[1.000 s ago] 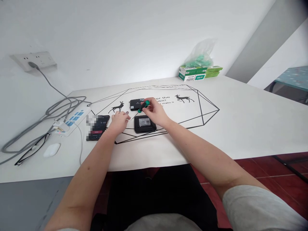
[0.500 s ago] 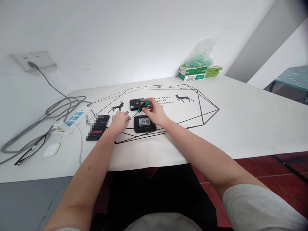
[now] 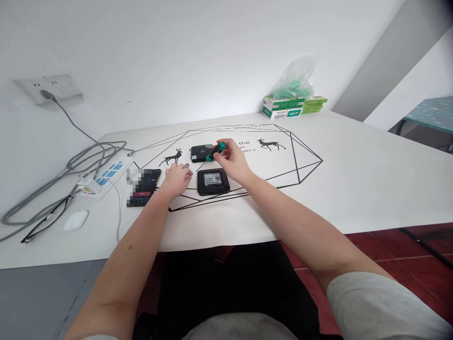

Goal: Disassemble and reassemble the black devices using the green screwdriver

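Note:
A screwdriver [image 3: 216, 151] with a green and black handle is gripped in my right hand [image 3: 231, 160], its thin shaft slanting down to the left. Below that hand lies a black rectangular device [image 3: 213, 182] with a white label in a recess on its upper face. A second black piece [image 3: 200, 153], flat and with small stickers, rests behind it, partly covered by my right fingers. My left hand [image 3: 179, 178] is low over the table left of the device, its fingers curled together; whatever they pinch is too small to tell. A small dark round item [image 3: 187, 165] shows beside its fingertips.
A phone [image 3: 146, 186] lies left of my left hand. Farther left are a power strip [image 3: 109, 174] with grey cable, eyeglasses [image 3: 47, 221] and a white case [image 3: 76, 220]. Green and white boxes [image 3: 285, 107] under a plastic bag [image 3: 297, 80] stand against the wall.
My right hand has moved slightly up and to the right with the screwdriver, drawing its tip away from my left fingers. My left hand has barely moved.

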`<state>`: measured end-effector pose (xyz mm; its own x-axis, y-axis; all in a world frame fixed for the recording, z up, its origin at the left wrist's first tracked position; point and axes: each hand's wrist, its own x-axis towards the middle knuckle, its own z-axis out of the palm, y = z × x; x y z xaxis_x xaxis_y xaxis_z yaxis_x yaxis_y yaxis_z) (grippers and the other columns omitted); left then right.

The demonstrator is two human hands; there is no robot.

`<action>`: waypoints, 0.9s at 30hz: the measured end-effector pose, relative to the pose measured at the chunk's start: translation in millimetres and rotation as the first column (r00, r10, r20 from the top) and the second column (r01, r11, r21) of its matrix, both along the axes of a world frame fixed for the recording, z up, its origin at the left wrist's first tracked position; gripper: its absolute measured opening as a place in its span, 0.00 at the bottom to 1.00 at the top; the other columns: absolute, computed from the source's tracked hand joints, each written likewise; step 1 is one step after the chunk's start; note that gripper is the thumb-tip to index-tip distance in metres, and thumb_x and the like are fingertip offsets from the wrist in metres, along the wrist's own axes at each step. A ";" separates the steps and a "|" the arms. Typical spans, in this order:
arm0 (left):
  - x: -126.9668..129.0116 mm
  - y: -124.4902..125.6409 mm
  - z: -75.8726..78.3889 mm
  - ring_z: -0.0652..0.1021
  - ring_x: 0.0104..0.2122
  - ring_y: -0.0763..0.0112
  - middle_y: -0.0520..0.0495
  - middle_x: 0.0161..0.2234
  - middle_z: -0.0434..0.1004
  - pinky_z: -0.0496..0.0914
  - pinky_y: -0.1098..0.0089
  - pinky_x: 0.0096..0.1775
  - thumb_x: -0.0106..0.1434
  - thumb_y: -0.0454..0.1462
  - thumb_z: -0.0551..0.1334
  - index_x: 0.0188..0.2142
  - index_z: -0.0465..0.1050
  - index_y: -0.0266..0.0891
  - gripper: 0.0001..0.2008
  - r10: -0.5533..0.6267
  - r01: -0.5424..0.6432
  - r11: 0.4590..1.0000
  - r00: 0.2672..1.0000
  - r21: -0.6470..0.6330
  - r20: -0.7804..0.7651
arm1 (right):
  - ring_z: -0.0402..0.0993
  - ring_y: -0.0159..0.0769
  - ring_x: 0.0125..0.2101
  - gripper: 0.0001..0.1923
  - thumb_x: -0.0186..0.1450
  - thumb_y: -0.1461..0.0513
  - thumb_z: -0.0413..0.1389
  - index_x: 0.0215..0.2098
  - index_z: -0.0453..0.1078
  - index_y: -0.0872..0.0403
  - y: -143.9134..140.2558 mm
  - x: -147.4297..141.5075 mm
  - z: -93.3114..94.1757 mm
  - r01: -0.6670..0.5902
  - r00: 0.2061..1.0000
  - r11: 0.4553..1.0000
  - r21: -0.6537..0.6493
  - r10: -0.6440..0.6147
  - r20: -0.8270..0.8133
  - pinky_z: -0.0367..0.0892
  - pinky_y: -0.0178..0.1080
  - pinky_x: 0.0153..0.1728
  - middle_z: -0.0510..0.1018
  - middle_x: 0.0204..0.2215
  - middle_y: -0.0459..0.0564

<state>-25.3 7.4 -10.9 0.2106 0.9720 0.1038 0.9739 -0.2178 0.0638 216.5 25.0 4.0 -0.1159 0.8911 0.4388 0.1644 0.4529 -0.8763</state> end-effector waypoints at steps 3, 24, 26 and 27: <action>-2.0 0.9 -2.2 0.72 0.61 0.43 0.37 0.58 0.81 0.70 0.48 0.60 0.76 0.38 0.58 0.54 0.83 0.45 0.15 -0.027 0.026 0.999 0.999 0.019 0.043 | 0.83 0.37 0.49 0.22 0.69 0.58 0.55 0.61 0.63 0.48 3.5 5.9 4.7 0.050 0.999 0.998 -0.025 -0.050 -0.022 0.79 0.46 0.57 0.84 0.58 0.53; -4.4 1.7 -9.4 0.74 0.53 0.50 0.41 0.47 0.79 0.70 0.50 0.60 0.74 0.35 0.57 0.57 0.81 0.44 0.17 -0.325 0.310 0.946 0.910 0.096 0.257 | 0.81 0.41 0.41 0.24 0.61 0.58 0.62 0.55 0.67 0.46 16.4 7.6 -7.3 0.055 0.985 0.996 0.068 -0.043 -0.167 0.83 0.54 0.49 0.86 0.47 0.50; -3.9 1.2 -8.9 0.74 0.53 0.50 0.41 0.47 0.79 0.70 0.50 0.60 0.74 0.34 0.57 0.57 0.81 0.43 0.18 -0.323 0.309 0.946 0.909 0.095 0.263 | 0.81 0.41 0.41 0.24 0.61 0.58 0.62 0.55 0.67 0.46 17.2 8.6 -6.8 0.055 0.982 0.996 0.067 -0.042 -0.184 0.83 0.54 0.48 0.86 0.47 0.50; -3.7 1.0 -8.7 0.74 0.53 0.50 0.41 0.47 0.79 0.70 0.50 0.60 0.74 0.34 0.57 0.57 0.81 0.43 0.18 -0.323 0.308 0.947 0.909 0.095 0.265 | 0.82 0.40 0.41 0.24 0.61 0.58 0.62 0.55 0.67 0.46 17.6 8.9 -6.7 0.055 0.981 0.996 0.064 -0.042 -0.189 0.83 0.53 0.47 0.86 0.48 0.50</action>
<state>-29.0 8.4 -19.7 0.4620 0.8517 0.2474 0.7998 -0.5206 0.2986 225.4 42.6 -2.7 0.0172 0.8606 0.5090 0.0233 0.5086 -0.8607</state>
